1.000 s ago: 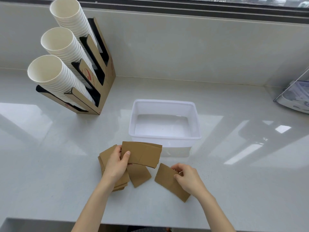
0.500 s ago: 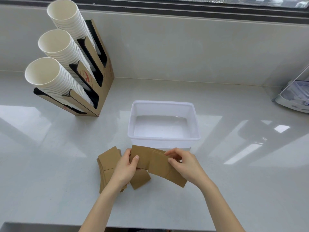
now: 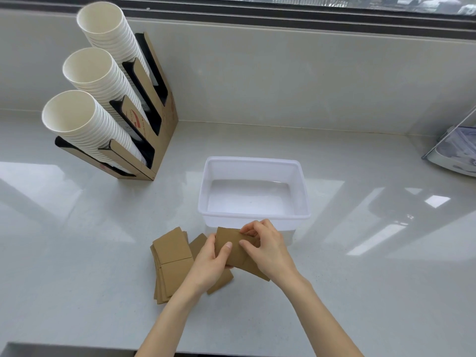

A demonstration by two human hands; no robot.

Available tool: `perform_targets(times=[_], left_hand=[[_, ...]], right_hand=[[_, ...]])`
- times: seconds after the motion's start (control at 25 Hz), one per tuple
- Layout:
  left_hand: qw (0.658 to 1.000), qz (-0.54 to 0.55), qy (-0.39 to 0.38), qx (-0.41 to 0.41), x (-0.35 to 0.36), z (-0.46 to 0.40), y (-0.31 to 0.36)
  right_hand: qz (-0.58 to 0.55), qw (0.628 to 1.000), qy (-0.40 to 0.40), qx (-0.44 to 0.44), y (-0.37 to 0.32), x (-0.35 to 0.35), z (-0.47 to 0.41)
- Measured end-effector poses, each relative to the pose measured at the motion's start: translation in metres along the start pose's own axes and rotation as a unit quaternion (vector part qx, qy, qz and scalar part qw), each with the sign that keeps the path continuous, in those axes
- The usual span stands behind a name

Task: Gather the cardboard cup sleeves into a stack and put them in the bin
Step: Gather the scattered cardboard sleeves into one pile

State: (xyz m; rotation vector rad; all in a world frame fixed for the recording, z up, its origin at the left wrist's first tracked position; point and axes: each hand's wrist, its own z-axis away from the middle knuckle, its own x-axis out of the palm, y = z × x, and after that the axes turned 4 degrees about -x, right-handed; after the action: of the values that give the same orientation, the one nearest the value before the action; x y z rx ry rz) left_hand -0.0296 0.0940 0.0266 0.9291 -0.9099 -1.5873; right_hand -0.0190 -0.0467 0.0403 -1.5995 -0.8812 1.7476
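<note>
Held sleeves (image 3: 233, 249) just at 6 o'clock of empty bin (image 3: 253, 217), pinched between left hand (image 3: 210, 266) and right hand (image 3: 265, 247). Loose pile (image 3: 172, 258) at 9 o'clock on counter (image 3: 77, 253). Step: gathering, likely aligning. Next: merge with pile, square edges.

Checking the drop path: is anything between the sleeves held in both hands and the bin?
Nothing visible. The held sleeves sit just in front of the open, empty bin, whose near rim is the only edge to clear.
</note>
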Motion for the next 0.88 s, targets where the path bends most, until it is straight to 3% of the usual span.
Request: perform_targets(times=[0.28,0.6,0.76,0.88], left_hand=[[0.999,0.010,0.041,0.005,-0.004,0.000,0.005],[0.988,0.026,0.148,-0.023,-0.057,0.006,-0.001],[0.984,0.049,0.170,-0.024,-0.071,0.010,-0.005],[0.982,0.060,0.178,-0.027,-0.073,0.011,-0.008]], right_hand=[[-0.005,1.000,0.013,-0.019,-0.009,0.005,0.000],[-0.030,0.998,0.048,0.020,0.006,0.012,-0.003],[0.012,0.997,-0.019,0.076,0.016,0.040,0.002],[0.127,0.981,-0.091,0.112,0.014,0.068,0.008]])
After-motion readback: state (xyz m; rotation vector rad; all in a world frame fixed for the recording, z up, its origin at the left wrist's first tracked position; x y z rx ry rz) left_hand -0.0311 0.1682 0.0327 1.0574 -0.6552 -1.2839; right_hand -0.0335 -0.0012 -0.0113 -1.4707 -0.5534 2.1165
